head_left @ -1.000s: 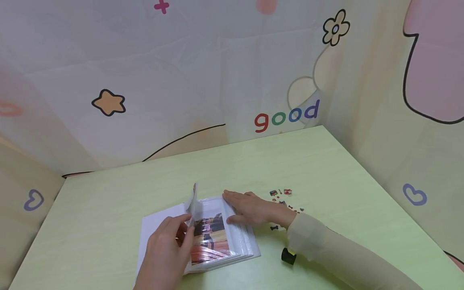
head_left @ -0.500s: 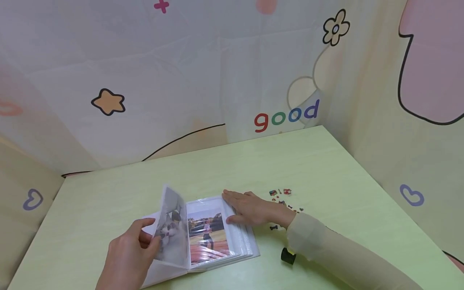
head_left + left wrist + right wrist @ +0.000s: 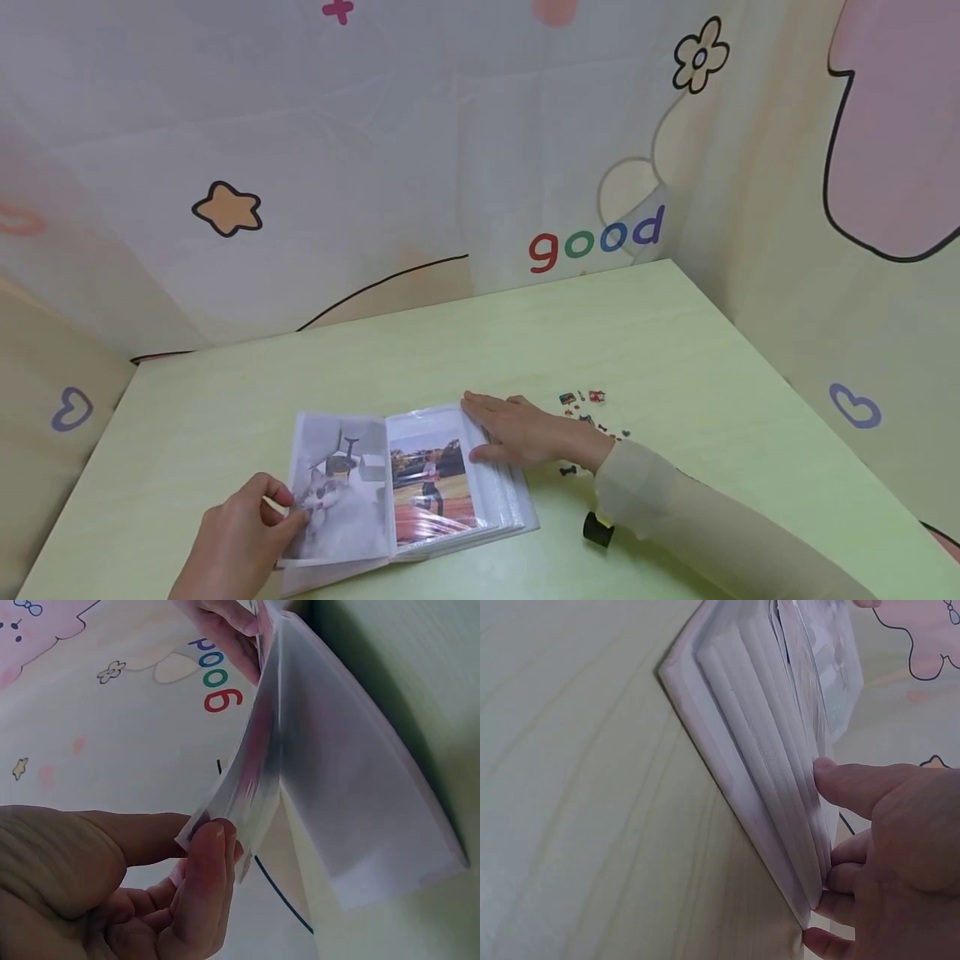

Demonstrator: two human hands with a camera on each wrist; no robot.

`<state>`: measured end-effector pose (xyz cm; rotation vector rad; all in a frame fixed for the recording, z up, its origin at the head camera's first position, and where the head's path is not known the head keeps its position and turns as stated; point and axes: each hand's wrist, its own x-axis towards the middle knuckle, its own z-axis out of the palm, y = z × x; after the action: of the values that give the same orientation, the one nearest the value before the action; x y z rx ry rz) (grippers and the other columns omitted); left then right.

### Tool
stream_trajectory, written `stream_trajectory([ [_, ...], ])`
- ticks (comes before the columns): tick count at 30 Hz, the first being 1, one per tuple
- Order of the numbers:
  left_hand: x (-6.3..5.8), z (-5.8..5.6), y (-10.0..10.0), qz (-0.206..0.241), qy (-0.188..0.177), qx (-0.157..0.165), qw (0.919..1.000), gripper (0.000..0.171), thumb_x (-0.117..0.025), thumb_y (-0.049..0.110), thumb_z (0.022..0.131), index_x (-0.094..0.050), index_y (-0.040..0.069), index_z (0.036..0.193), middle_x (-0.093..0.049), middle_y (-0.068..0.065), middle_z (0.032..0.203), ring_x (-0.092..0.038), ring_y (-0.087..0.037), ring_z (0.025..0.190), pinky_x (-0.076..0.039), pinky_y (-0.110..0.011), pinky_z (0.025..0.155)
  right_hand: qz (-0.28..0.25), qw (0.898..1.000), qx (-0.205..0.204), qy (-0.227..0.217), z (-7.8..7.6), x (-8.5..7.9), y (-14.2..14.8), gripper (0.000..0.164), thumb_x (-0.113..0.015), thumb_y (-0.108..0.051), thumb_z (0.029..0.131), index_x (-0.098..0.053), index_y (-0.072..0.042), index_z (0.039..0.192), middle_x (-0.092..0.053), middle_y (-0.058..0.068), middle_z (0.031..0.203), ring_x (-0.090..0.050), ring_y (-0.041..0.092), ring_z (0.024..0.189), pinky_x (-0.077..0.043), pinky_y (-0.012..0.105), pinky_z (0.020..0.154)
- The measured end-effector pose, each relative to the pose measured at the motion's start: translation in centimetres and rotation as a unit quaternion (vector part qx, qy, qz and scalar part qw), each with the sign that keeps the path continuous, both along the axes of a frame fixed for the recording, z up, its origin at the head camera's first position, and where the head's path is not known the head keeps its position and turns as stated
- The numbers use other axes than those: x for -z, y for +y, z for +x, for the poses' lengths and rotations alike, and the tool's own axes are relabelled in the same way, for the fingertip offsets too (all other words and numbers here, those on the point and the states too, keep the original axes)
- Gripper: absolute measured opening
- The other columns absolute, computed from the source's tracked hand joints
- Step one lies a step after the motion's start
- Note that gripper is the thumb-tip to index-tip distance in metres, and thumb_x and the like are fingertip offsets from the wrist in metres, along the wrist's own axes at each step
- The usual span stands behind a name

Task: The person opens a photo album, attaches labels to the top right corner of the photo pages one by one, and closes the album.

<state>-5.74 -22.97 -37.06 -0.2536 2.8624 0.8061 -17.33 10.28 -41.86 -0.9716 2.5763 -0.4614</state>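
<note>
- Left hand (image 3: pixel 236 542) sits at the near left of the table (image 3: pixel 675 350), thumb and fingers curled to pinch the outer edge of a clear page (image 3: pixel 337 492); the left wrist view shows the thumb (image 3: pixel 206 885) pressed on that page's corner.
- That page lies nearly flat on the left half of the album (image 3: pixel 408 487) and carries a grey photo (image 3: pixel 333 487), its subject too blurred to name.
- The album lies open near the table's front edge, a little left of centre, with its white cover touching the table.
- On the album's right half is a photo of a figure (image 3: pixel 431 487) on reddish ground.
- Right hand (image 3: pixel 525 433) lies flat on the right stack of pages, fingers straight and pointing left, gripping nothing; in the right wrist view the fingertips (image 3: pixel 832 780) rest against the stacked page edges.
- A sleeve (image 3: pixel 675 517) covers the right forearm.
- A small black cylinder (image 3: pixel 597 529) stands on the table just beside the sleeve, near the album's right corner.
- Small stickers (image 3: pixel 585 412) lie scattered on the table just behind the right hand.
</note>
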Motion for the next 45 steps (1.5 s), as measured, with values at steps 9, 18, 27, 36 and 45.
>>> stream_trajectory([
  [9, 2.7, -0.6, -1.1, 0.016, -0.045, 0.010, 0.9988, 0.019, -0.079, 0.013, 0.091, -0.062, 0.006, 0.090, -0.062, 0.000, 0.072, -0.057, -0.016, 0.057, -0.046, -0.031, 0.054, 0.004, 1.000, 0.000, -0.005, 0.1, -0.2, 0.0, 0.080, -0.056, -0.042, 0.106, -0.020, 0.002, 0.163, -0.017, 0.015, 0.171, -0.017, 0.029, 0.157, -0.023, 0.051, 0.122],
  [18, 4.7, -0.8, -1.2, 0.005, -0.052, 0.040, 0.9978, 0.021, -0.080, 0.013, 0.089, -0.060, 0.010, 0.084, -0.057, 0.000, 0.064, -0.054, -0.016, 0.052, -0.043, -0.032, 0.055, 0.004, 1.000, 0.003, -0.002, 0.0, 0.3, 0.0, 0.080, -0.057, -0.042, 0.106, -0.021, 0.000, 0.163, -0.017, 0.014, 0.171, -0.018, 0.029, 0.157, -0.024, 0.051, 0.122],
  [27, 4.9, -1.1, -0.8, -0.021, -0.075, 0.053, 0.9955, 0.019, -0.078, 0.013, 0.092, -0.061, 0.010, 0.085, -0.052, -0.003, 0.062, -0.050, -0.016, 0.051, -0.040, -0.029, 0.052, 0.004, 1.000, 0.002, 0.006, 0.1, 0.5, 0.1, 0.079, -0.057, -0.043, 0.106, -0.021, 0.000, 0.163, -0.018, 0.013, 0.171, -0.017, 0.027, 0.157, -0.024, 0.050, 0.122],
  [36, 4.6, -1.2, -0.4, -0.091, -0.059, 0.073, 0.9914, 0.021, -0.081, 0.018, 0.090, -0.064, 0.010, 0.082, -0.057, 0.001, 0.071, -0.053, -0.019, 0.066, -0.045, -0.036, 0.061, 0.003, 1.000, 0.005, 0.009, 0.2, 0.3, 0.1, 0.081, -0.056, -0.045, 0.106, -0.021, -0.001, 0.163, -0.018, 0.013, 0.171, -0.017, 0.028, 0.157, -0.025, 0.050, 0.122],
  [45, 4.1, -1.2, 1.3, -0.114, -0.048, 0.082, 0.9890, 0.015, -0.082, 0.016, 0.089, -0.067, 0.014, 0.090, -0.054, 0.002, 0.075, -0.053, -0.019, 0.070, -0.045, -0.040, 0.063, 0.010, 0.999, 0.018, 0.031, 0.6, 0.1, 0.1, 0.080, -0.058, -0.046, 0.105, -0.027, 0.000, 0.162, -0.020, 0.015, 0.170, -0.018, 0.030, 0.156, -0.024, 0.048, 0.123],
])
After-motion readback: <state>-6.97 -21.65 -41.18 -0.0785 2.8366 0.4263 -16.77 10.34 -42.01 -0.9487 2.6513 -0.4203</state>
